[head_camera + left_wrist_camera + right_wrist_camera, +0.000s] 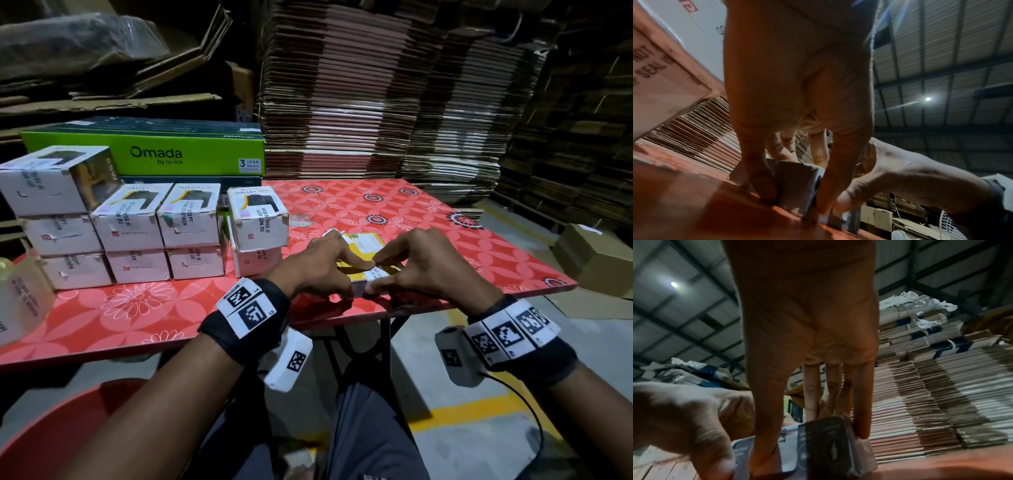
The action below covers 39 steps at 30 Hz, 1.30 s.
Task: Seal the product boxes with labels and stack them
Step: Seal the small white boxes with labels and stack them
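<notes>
A yellow-and-white product box (368,241) lies flat near the front edge of the red flowered table (428,212). A white seal label (373,277) wraps over its near end. My left hand (356,279) holds the box from the left, index finger on top and thumb on the near end. My right hand (375,272) pinches the same end, its thumb pressing the label. In the left wrist view my left hand (795,194) straddles the dark-looking box (795,181). In the right wrist view the thumb of my right hand (809,451) lies on the label (789,443).
Sealed white boxes (137,233) stand in stacked rows at the left, with a stack of two (257,219) nearest my hands. A green Omada carton (154,154) sits behind them. Seal labels (20,301) lie at the left edge. Flattened cardboard piles (376,102) rise behind the table.
</notes>
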Each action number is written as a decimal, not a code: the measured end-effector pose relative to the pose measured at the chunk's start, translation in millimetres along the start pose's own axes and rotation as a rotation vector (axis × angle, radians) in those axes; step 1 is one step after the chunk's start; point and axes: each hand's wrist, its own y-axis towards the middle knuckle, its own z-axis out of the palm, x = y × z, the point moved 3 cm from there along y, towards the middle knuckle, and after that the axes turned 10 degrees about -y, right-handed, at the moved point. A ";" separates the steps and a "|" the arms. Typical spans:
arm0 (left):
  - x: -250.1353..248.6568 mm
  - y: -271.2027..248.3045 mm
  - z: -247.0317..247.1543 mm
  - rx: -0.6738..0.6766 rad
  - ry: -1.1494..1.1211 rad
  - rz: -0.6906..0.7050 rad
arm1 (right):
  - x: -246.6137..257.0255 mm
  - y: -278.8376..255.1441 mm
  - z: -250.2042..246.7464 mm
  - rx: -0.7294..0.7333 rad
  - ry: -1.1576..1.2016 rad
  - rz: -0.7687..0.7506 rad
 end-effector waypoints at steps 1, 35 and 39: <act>0.0 -0.5 -0.1 0.000 -0.004 -0.002 | 0.1 -0.2 0.2 -0.016 0.015 0.004; -0.9 0.8 -1.9 -0.035 0.037 0.018 | -9.2 1.1 1.0 0.021 0.021 -0.109; 0.8 1.3 -1.8 -0.031 0.025 0.008 | -17.0 -1.4 -5.0 0.079 0.031 -0.135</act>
